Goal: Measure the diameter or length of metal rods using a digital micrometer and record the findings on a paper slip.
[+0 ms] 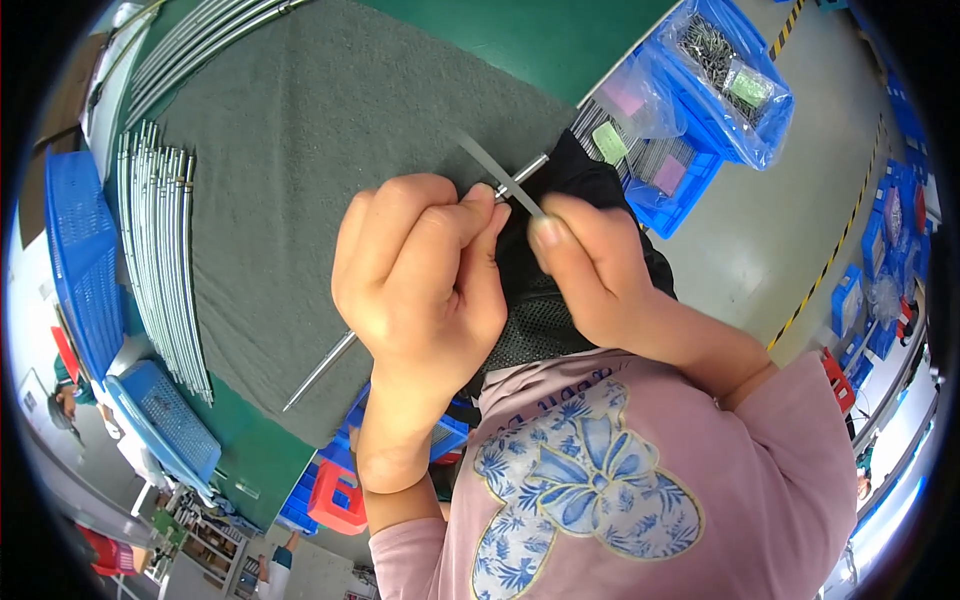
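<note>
My left hand (420, 260) is closed round a thin, shiny metal rod (322, 370). The rod slants through the fist, its pointed end at the lower left and its other end past my fingertips at the upper right. Between thumb and fingers my right hand (590, 260) pinches a narrow, flat grey strip (490, 165), partly smeared by motion. It crosses the rod just beyond my left fingertips, close to a groove or joint there. Whether strip and rod touch, I cannot tell. The strip's lower end is hidden in my right fingers.
A dark grey cloth (270, 190) covers much of the green table (480, 35). Several metal rods (160, 270) lie in a row at its left. Blue baskets (85, 260) stand beyond. At right are a blue bin (770, 125) of small metal parts and a blue tray (665, 215) of rods.
</note>
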`<state>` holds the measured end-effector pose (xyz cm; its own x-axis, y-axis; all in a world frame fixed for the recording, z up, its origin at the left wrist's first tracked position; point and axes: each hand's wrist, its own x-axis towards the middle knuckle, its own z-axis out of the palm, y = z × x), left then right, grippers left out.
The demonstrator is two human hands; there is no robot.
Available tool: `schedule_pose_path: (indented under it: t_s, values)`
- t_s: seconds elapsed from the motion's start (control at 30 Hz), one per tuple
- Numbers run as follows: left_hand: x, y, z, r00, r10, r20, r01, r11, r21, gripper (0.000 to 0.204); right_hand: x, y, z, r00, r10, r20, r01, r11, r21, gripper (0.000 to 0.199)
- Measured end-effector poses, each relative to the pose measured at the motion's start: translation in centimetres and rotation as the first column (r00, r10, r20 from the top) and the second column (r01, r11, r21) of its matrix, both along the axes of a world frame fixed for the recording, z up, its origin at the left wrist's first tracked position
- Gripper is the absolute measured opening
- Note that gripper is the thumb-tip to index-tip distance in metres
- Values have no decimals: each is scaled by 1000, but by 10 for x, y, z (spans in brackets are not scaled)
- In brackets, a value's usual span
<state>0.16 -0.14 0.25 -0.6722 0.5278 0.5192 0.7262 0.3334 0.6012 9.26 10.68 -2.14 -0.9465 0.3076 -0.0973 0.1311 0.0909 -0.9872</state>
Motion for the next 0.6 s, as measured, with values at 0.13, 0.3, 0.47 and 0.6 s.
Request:
schedule_pose_path:
  t_s: [0.13,0.3,0.47,0.6]
  values:
    - [0,0,1,1000,4,-25,-4,1000,-10,15,-8,4,11,1000,6,-20,-6,999,-39,15]
    - [-1,1,1,1000,3,-16,-4,1000,-5,15,8,5,0,997,40,61,-39,999,-22,16]
    - [-2,1,1,999,9,-33,-9,1000,5,15,-12,3,9,997,12,-79,-14,1000,-28,15]
    - [0,0,-1,1000,10,-23,-10,1000,-8,16,11,7,1,995,44,85,-42,999,-25,15]
